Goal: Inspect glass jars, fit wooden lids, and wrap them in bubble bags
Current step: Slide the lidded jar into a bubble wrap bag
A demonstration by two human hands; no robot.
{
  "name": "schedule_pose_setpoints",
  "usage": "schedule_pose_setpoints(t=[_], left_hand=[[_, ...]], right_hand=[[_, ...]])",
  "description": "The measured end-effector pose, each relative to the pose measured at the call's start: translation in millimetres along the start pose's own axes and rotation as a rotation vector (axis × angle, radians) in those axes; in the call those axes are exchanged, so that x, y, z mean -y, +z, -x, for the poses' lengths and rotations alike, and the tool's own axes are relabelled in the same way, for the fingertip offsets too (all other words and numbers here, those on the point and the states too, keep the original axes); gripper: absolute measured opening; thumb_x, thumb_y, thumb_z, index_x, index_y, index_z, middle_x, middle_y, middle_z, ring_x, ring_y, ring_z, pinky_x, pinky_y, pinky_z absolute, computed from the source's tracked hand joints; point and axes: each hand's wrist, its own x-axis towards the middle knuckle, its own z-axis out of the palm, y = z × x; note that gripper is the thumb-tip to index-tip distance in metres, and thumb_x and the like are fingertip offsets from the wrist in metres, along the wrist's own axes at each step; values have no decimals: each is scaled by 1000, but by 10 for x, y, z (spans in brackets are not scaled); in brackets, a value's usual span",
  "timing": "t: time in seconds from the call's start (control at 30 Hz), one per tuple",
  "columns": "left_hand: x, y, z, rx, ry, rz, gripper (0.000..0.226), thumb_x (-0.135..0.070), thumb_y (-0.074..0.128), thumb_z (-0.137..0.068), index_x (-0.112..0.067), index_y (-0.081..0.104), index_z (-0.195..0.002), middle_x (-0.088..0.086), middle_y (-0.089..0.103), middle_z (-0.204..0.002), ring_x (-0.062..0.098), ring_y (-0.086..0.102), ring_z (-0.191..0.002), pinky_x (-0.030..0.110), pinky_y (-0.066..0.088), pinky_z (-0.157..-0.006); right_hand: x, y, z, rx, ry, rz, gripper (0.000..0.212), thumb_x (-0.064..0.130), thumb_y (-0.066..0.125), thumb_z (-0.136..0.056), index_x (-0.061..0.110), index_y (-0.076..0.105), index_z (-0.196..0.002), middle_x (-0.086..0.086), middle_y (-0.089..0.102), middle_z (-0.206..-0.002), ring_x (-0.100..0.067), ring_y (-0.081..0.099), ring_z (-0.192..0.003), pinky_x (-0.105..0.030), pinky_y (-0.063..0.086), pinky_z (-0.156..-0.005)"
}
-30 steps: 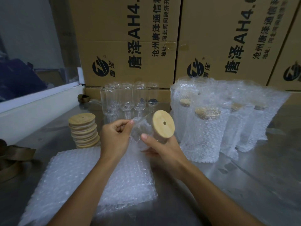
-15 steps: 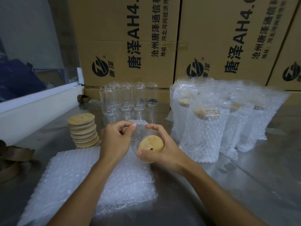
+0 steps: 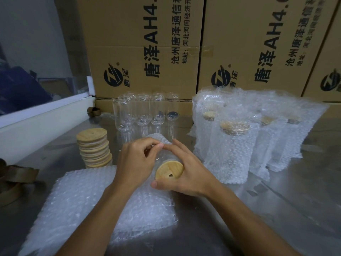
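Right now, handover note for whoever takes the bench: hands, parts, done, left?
Left hand: pinches the bubble bag mouth.
Right hand: grips the lidded jar, part-way into that bag.
Parts: spare lids stacked left, bare jars at back by the boxes, flat bags under the hands.
Done: wrapped jars stand right.
Left: seat this jar fully in its bag, then lid and bag the bare jars.

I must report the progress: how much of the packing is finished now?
Done: several wrapped jars stand at right. In hand: the left hand and right hand are sliding a lidded jar into a bubble bag. Left: bare jars, stacked lids, spare bags.
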Motion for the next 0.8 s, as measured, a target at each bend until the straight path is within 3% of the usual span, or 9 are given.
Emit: schedule_pose_setpoints(t=[0.07, 0.17, 0.3, 0.37, 0.47, 0.53, 0.6, 0.67, 0.8], left_hand=[[-33, 17, -2, 40, 48, 5, 8, -22, 72, -87, -17, 78, -84, -13, 66, -74, 5, 60, -66, 21, 48, -63], [-49, 29, -3, 85, 40, -4, 3, -15, 75, -88, -16, 78, -86, -7, 62, -75, 9, 58, -66, 29, 49, -62], [-42, 8, 5, 98, 4, -104, 6, -13, 68, -93, -13, 74, -92, -4, 59, -86, 14, 57, -72, 35, 49, -64], [-39, -5, 21, 105, -16, -158, 7, -10, 66, -93, -13, 72, -97, -4, 59, -90, 16, 58, -75, 36, 48, -65], [-17, -6, 46, 141, -94, -213, 18, -6, 68, -87, -18, 64, -99, -10, 55, -90, 15, 53, -73, 29, 39, -65], [2, 9, 64, 166, -212, -226, 22, -13, 71, -83, -23, 55, -94, -10, 57, -86, 16, 54, -73, 29, 38, -65], [19, 31, 76, 163, -282, -249, 13, -21, 69, -86, -22, 56, -86, -10, 60, -79, 20, 59, -76, 29, 38, -64], [10, 46, 85, 155, -281, -265, 13, -23, 64, -90, -18, 60, -79, -9, 61, -72, 24, 61, -74, 29, 37, -61], [-24, 42, 53, 142, -250, -136, 19, -15, 60, -93, -11, 56, -74, -3, 59, -64, 17, 56, -61, 33, 43, -58]], right_hand=[[2, -1, -2, 21, 26, -27, 106, 71, 82, -57, 44, 36, -149, 13, 31, -162, 1, 17, -152, -35, 30, -121], [16, 23, 13, -2, 60, -67, 104, 70, 81, -53, 35, 44, -143, 17, 51, -140, -1, 50, -129, -32, 46, -107], [15, 51, 14, -49, 182, -98, 129, 75, 75, -44, 25, 33, -155, 11, 46, -149, -7, 47, -133, -25, 41, -106], [9, 51, 13, -85, 233, -160, 130, 75, 74, -43, 23, 35, -155, 8, 50, -146, -8, 50, -130, -23, 43, -103], [12, 45, 19, -171, 287, -318, 107, 66, 82, -51, 22, 49, -142, 4, 65, -125, -8, 64, -109, -17, 52, -86], [-1, 36, 4, -253, 314, -472, 74, 50, 89, -64, 17, 63, -125, -1, 73, -108, -15, 71, -98, -31, 60, -86], [21, 8, -4, -303, 332, -624, 46, 34, 89, -76, 13, 69, -112, -9, 75, -103, -27, 73, -98, -46, 62, -85], [64, -17, -8, -315, 326, -720, 39, 29, 84, -81, 8, 70, -111, -15, 74, -107, -32, 72, -102, -52, 61, -85], [141, -42, -5, -334, 310, -804, 36, 29, 81, -82, 7, 70, -107, -12, 75, -101, -23, 75, -93, -39, 65, -73]])
